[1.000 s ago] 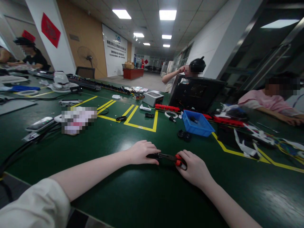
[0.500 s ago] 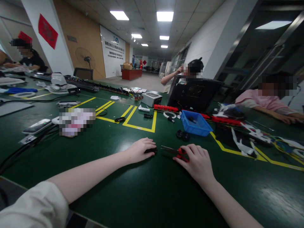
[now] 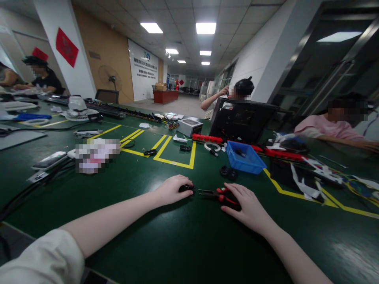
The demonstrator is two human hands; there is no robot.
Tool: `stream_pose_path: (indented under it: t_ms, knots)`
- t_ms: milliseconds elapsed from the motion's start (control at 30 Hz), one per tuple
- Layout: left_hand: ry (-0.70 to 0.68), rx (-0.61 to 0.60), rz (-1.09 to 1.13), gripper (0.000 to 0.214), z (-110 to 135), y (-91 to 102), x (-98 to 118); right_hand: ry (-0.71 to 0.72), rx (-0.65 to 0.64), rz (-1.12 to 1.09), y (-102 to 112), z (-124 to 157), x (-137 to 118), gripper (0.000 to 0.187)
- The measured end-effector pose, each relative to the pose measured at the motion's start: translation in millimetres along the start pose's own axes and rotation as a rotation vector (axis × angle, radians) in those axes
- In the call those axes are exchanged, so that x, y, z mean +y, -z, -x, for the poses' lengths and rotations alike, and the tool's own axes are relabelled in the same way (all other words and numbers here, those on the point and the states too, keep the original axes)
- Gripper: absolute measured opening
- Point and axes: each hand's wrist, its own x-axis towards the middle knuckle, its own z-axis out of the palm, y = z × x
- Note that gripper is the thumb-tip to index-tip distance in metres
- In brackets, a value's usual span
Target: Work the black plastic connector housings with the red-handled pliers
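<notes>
My left hand rests low over the green table, thumb and fingers closed around a small black part whose kind I cannot make out. To its right, my right hand has thumb and fingers around the spread red-and-black handles of long-nosed pliers. The pliers' tips point left at the black part, with a small gap between them. Beyond the right hand lie round black pieces and a blue plastic bin with a small dark item inside.
Yellow tape marks rectangles on the table. Small black parts lie there. Behind are a coiled white cable, a metal box, red strips and a black panel. Other people sit at the far left, behind the panel and at right.
The pliers have turned to lie more level, and their handles look wider apart. My right hand's fingers have spread with them. My left hand stays on the black part; the view has tilted slightly up.
</notes>
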Motion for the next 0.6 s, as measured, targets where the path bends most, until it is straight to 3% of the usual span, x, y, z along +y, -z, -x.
stream_pose_path:
  t_ms: [167, 500, 600]
  knots:
    - [-0.002, -0.033, -0.018, 0.024, 2, 4.1, 5, -0.013, 0.014, -0.005, -5, -3, 11, 0.055]
    - [-0.034, -0.106, -0.058, 0.031, 4, 11.3, 7, 0.133, 0.334, 0.144, -16, -3, 16, 0.052]
    - [-0.073, -0.105, -0.042, 0.033, 4, 9.5, 4, 0.136, 0.369, 0.130, -14, -3, 11, 0.050]
